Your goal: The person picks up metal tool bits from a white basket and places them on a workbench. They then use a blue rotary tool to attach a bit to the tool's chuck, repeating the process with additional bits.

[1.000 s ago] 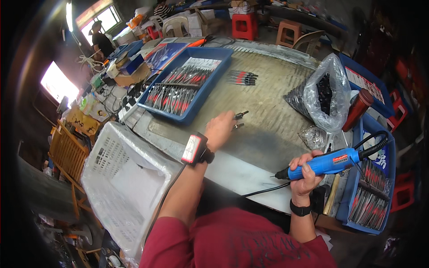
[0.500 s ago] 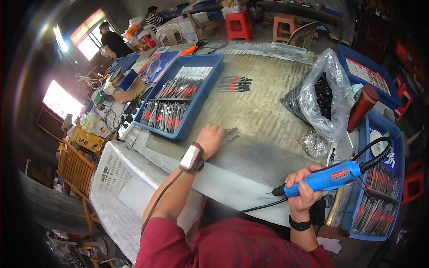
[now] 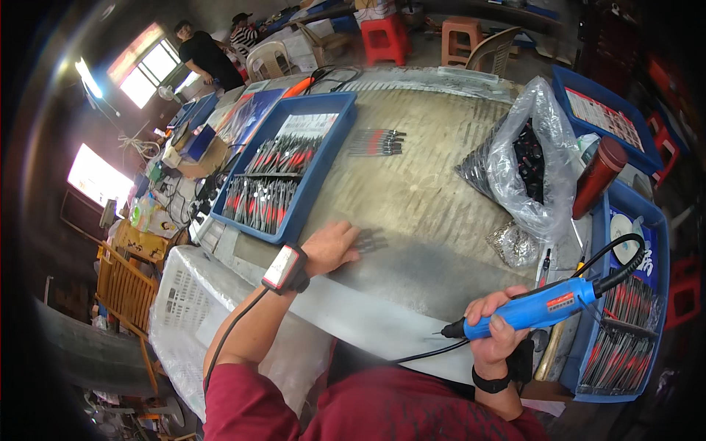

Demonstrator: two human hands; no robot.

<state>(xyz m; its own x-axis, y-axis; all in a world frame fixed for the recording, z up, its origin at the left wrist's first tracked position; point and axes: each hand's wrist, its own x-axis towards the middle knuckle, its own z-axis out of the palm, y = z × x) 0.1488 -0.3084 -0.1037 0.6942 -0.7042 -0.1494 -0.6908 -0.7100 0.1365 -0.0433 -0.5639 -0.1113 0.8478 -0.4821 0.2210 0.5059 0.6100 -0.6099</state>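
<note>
My right hand (image 3: 494,327) grips a blue electric screwdriver (image 3: 531,310), its black tip pointing left over the table's near edge. My left hand (image 3: 332,248), fingers curled, rests low over the table, with a strap and small box at the wrist. Dark slender pieces (image 3: 370,240) show blurred just beyond its fingers; whether they are held or lie on the table is unclear. Farther off lies a row of slim grey-and-red pen-like tools (image 3: 376,142). The blue tray (image 3: 298,213) on the left holds many more in two rows.
A clear plastic bag (image 3: 548,209) of black parts stands at right, beside a small bag of metal bits (image 3: 515,241) and a dark red flask (image 3: 600,176). Another blue tray (image 3: 570,378) of tools is at far right. A white plastic basket (image 3: 176,294) stands near left. Other people are behind.
My left hand has moved left and slightly nearer, with the dark pieces shifting nearer too. The screwdriver stays nearly in place. A person in the background has turned and shifted right.
</note>
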